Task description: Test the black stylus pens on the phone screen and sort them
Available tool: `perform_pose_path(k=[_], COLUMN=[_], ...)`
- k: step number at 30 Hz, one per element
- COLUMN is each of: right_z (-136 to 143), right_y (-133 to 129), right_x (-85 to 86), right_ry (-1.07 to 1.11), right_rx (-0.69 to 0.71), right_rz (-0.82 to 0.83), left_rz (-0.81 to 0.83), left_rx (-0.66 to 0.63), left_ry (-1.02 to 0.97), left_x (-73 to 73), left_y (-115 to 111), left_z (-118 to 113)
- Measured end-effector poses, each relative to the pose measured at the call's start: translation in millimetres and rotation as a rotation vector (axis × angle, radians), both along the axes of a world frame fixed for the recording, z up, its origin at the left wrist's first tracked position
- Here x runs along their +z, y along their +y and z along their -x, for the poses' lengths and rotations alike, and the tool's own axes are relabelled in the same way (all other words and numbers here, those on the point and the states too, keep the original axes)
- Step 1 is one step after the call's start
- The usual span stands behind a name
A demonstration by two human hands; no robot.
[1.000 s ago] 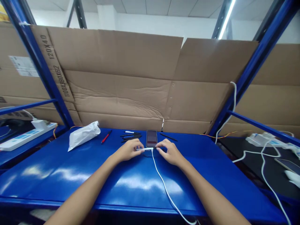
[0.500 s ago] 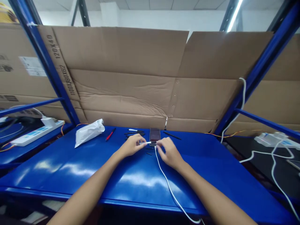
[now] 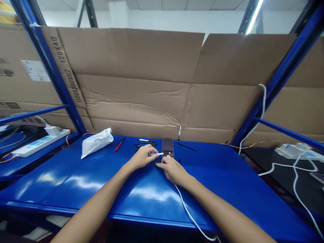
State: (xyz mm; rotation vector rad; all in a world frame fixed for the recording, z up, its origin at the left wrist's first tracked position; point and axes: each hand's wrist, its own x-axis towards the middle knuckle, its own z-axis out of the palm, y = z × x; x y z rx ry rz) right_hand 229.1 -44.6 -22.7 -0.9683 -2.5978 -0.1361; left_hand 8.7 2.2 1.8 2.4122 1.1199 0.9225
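My left hand is closed in a pinch on a white pen with a black front section, held level and pointing right. Just below the pen, my right hand is low over the table, thumb and fingers apart, and nothing shows between them. The spot under its fingers is hidden. Behind the pen a dark-screened phone lies against the cardboard. A white cable runs from beneath my right hand to the front edge. To the right of that hand lies a tiny black piece.
Several black pens lie left of the phone, and another black pen lies to its right. Farther left are a red pen and a white plastic packet. Cardboard and blue posts border the blue table.
My right hand has left the pen's front end and moved down and left to the table. A tiny black piece now shows beside it. My left hand keeps its place.
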Motion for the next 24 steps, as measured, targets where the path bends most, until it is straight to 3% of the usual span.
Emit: perform_pose_path(k=[12,15,20,24], right_z=[-7.1,-14.8,-34.8,-41.8], right_y=[-2.3,-0.9,12.5,26.2], right_x=[-1.9,5.4,12.2,2.8], right_ry=[0.132,0.348,0.818,1.024], right_rx=[0.043,0.01,-0.247,-0.234], right_rz=[-0.022,0.044,0.174,0.352], left_rz=[0.0,0.0,0.022,0.042], left_rx=[-0.013,-0.021,-0.061,-0.106], left_ry=[0.033,0.034,0.027,0.026], left_x=[-2.4,-2.0,0.0,-0.3], left_y=[2.0,2.3,0.3,-1.4], left_z=[3.0,4.1,3.1,0.6])
